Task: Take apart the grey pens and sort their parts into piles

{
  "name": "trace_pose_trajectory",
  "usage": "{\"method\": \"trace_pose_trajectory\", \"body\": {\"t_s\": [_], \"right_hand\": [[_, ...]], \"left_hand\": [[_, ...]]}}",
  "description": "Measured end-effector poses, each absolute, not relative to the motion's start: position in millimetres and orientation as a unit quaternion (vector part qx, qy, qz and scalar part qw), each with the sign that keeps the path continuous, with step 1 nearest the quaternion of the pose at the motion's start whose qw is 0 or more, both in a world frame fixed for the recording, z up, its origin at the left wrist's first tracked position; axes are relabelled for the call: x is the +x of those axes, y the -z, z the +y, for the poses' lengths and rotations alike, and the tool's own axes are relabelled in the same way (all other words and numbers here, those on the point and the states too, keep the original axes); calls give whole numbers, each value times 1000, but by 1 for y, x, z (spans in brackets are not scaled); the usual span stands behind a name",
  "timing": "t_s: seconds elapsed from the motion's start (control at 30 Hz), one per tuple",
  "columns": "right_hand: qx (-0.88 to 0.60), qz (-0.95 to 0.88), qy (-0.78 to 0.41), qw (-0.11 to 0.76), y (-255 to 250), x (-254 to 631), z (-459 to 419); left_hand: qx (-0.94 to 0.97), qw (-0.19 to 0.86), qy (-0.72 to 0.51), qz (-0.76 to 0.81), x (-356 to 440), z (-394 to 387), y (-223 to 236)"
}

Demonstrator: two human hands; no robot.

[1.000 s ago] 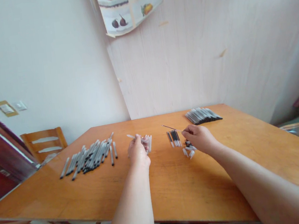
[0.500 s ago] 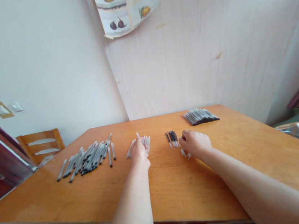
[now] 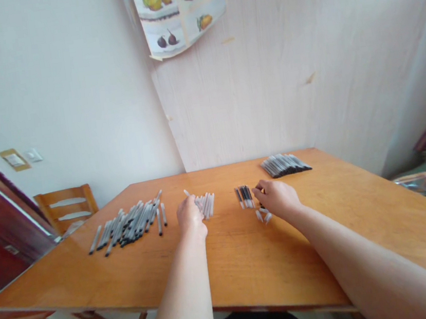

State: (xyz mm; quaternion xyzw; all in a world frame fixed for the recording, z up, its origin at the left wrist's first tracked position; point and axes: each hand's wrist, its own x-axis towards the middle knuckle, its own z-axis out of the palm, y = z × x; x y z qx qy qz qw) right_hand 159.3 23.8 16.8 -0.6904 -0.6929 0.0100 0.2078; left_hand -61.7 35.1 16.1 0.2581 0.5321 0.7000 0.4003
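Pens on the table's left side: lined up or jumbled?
Jumbled: many pens overlap at differing angles, and two lie apart beside the pile.

One view, worn on the head, looks forward and slightly down from above the forearms, with both the left hand (image 3: 190, 214) and right hand (image 3: 278, 198) mid-distance, tabletop (image 3: 234, 265) around them, wall (image 3: 268, 101) beyond.
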Motion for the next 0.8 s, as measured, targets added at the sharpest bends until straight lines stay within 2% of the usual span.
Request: {"method": "trace_pose_trajectory", "body": {"t_s": [0.27,0.53,0.8], "right_hand": [[-711,-654,-5,258,-23,169,24],[-695,-664,-9,274,-23,168,23],[-688,-663,2,294,-20,171,25]], "left_hand": [[351,277,-700,557,-100,38,-18],[411,196,-590,667,-153,46,-1],[472,114,-465,741,-171,54,10]]}}
